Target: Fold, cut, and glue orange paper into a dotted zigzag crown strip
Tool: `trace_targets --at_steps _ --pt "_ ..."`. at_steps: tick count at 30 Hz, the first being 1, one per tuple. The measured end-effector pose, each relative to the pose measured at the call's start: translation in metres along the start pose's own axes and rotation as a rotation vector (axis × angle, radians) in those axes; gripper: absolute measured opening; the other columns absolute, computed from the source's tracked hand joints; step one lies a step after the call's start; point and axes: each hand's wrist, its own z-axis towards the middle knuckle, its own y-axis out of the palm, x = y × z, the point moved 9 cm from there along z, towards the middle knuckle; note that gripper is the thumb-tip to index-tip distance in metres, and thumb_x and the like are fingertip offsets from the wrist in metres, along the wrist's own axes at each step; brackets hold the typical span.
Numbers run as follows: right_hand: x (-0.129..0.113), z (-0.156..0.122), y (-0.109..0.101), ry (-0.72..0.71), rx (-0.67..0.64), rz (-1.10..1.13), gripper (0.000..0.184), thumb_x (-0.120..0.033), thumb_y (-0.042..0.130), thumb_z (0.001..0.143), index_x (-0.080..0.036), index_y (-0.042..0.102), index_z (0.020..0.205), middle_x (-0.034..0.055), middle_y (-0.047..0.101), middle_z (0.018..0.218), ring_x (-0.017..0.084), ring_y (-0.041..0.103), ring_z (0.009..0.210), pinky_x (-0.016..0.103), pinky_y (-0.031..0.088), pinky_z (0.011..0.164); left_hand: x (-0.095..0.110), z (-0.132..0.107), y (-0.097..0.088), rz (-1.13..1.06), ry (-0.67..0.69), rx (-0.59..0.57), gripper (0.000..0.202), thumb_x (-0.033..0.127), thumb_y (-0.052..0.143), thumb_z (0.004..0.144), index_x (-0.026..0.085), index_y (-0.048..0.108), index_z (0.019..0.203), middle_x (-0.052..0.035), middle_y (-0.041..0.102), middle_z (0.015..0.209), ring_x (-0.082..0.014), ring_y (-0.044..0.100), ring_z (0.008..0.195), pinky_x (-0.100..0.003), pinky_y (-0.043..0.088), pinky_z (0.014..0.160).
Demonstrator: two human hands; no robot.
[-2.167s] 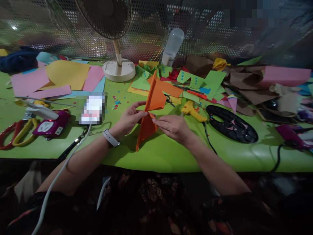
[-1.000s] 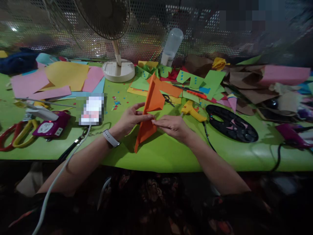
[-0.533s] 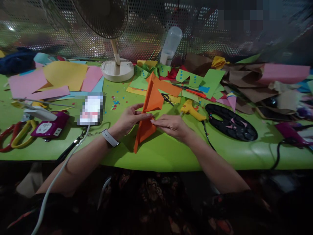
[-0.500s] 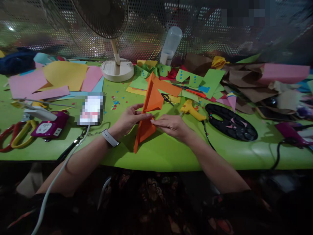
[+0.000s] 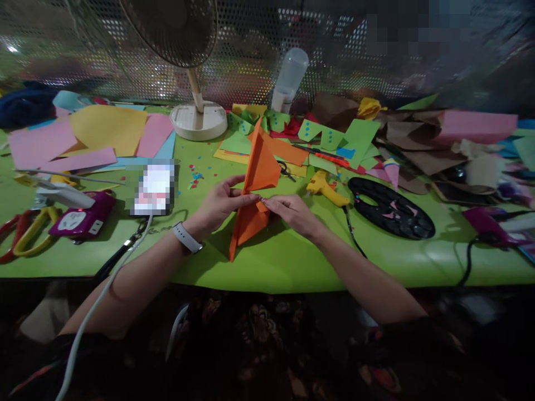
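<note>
An orange folded paper piece [image 5: 262,167] stands on edge over the green table, its long strip slanting from upper right to lower left. My left hand [image 5: 221,203] grips it near the middle, thumb on the near side and fingers partly behind it. My right hand [image 5: 290,214] is closed in a pinch at the paper's inner fold, its fingertips meeting my left thumb tip. Whatever small bit lies between those fingertips is too small to make out. Just right of the paper are dark-handled scissors [image 5: 286,170] and a yellow glue gun [image 5: 328,189].
A black palette tray [image 5: 390,223] lies at right. On the left are a phone [image 5: 152,186] with a white cable, a purple power adapter [image 5: 83,217] and red-and-yellow-handled scissors [image 5: 39,231]. Behind stand a fan [image 5: 198,125], a clear bottle [image 5: 291,75] and coloured paper sheets [image 5: 108,128].
My right hand's fingers have curled in more, from stretched forward to a tighter pinch against the orange paper. My left hand keeps its hold. The view has shifted slightly.
</note>
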Motion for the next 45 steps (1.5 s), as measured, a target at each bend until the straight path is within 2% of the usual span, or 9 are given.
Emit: trace_targets --at_steps 3,9,15,21,26,32,39,45 --pt "0.003 0.0 0.007 0.037 -0.041 0.031 0.042 -0.054 0.058 0.087 -0.018 0.058 0.066 -0.0028 0.051 0.058 0.011 0.045 0.054 0.025 0.031 0.05 -0.001 0.0 0.0 0.002 0.003 -0.013 0.062 0.013 0.082 0.07 0.011 0.053 0.125 -0.0014 0.074 0.073 -0.0155 0.073 0.07 -0.025 0.057 0.071" --pt "0.005 0.003 0.008 0.011 -0.049 0.053 0.038 -0.052 0.062 0.083 -0.016 0.066 0.074 -0.0006 0.056 0.065 0.012 0.047 0.061 0.026 0.035 0.057 -0.001 0.001 -0.002 0.007 0.018 -0.009 0.065 0.012 0.084 0.068 0.01 0.051 0.124 0.0038 0.068 0.062 -0.017 0.074 0.073 -0.027 0.057 0.076" --pt "0.004 0.003 0.009 0.033 -0.057 0.073 0.037 -0.051 0.063 0.083 -0.016 0.065 0.073 -0.0026 0.054 0.062 0.01 0.044 0.059 0.026 0.034 0.057 -0.001 0.002 -0.003 0.008 0.004 -0.003 0.063 0.011 0.082 0.069 0.011 0.049 0.123 0.0006 0.073 0.068 -0.0185 0.075 0.076 -0.028 0.057 0.077" --pt "0.003 0.002 0.014 0.018 -0.123 0.13 0.034 -0.048 0.062 0.087 -0.016 0.065 0.075 -0.0018 0.061 0.067 0.01 0.053 0.062 0.026 0.042 0.061 0.002 0.001 -0.002 0.008 -0.017 -0.001 0.063 0.011 0.084 0.067 0.009 0.051 0.121 -0.0046 0.075 0.073 -0.0183 0.075 0.074 -0.027 0.058 0.075" --pt "0.009 -0.001 0.025 0.083 -0.244 0.259 0.024 -0.039 0.056 0.093 -0.016 0.062 0.086 0.0018 0.069 0.076 0.013 0.067 0.067 0.028 0.052 0.067 0.004 0.001 -0.012 0.046 -0.013 0.054 0.063 0.009 0.082 0.07 0.011 0.051 0.125 -0.0032 0.075 0.073 -0.017 0.074 0.074 -0.025 0.058 0.074" --pt "0.011 0.0 0.023 0.08 -0.189 0.175 0.019 -0.026 0.049 0.097 -0.016 0.058 0.084 0.0011 0.066 0.075 0.012 0.068 0.061 0.027 0.052 0.062 0.0 -0.001 0.002 0.057 -0.053 -0.061 0.074 0.009 0.081 0.07 0.016 0.045 0.134 -0.006 0.077 0.087 -0.0176 0.075 0.076 -0.028 0.06 0.075" --pt "0.005 -0.001 0.022 0.024 -0.158 0.047 0.021 -0.029 0.047 0.099 -0.017 0.057 0.085 -0.0002 0.065 0.067 0.013 0.068 0.063 0.026 0.047 0.058 -0.002 -0.002 0.002 0.061 -0.074 -0.021 0.061 0.008 0.083 0.068 0.013 0.056 0.122 -0.0056 0.077 0.083 -0.0167 0.074 0.073 -0.026 0.06 0.072" --pt "0.002 0.001 0.02 0.004 -0.14 0.027 0.022 -0.028 0.047 0.098 -0.018 0.055 0.079 0.0 0.066 0.066 0.013 0.068 0.063 0.027 0.047 0.062 -0.001 0.001 -0.002 -0.032 -0.049 0.02 0.06 0.006 0.078 0.072 0.013 0.053 0.127 -0.0053 0.077 0.079 -0.0198 0.075 0.073 -0.034 0.061 0.077"
